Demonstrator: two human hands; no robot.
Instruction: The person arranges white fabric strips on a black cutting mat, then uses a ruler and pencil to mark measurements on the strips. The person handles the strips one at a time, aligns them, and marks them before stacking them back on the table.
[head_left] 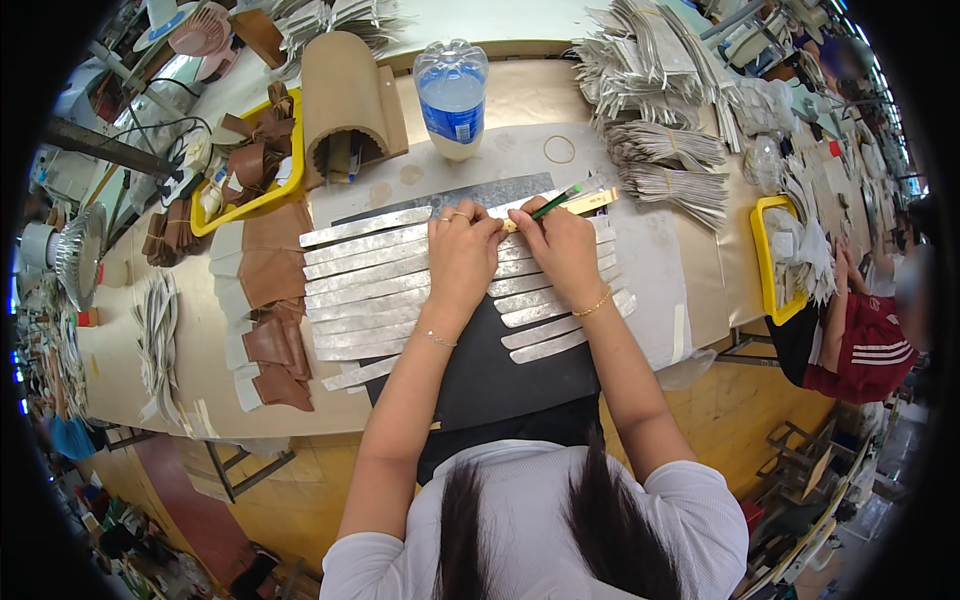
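Both my hands meet over rows of silvery strips point(365, 268), which lie side by side on a dark board point(520, 375). My left hand point(463, 245) is closed, its fingertips at the left end of a narrow, flat yellow strip point(594, 202), pressing it over the top rows. My right hand point(560, 250) grips a slim green pen point(557, 202) that slants up to the right. This hand also lies against the yellow strip, and the pen's tip is hidden by the fingers. A second column of silvery strips point(540, 335) lies under and beside my right wrist.
A water bottle point(452, 105) stands beyond my hands, left of a rubber band point(559, 150). Brown leather pieces point(275, 260) lie left, near a yellow basket point(245, 210) and a curved brown form point(340, 85). Bundled strips point(665, 160) pile at far right. Another person point(865, 340) sits right.
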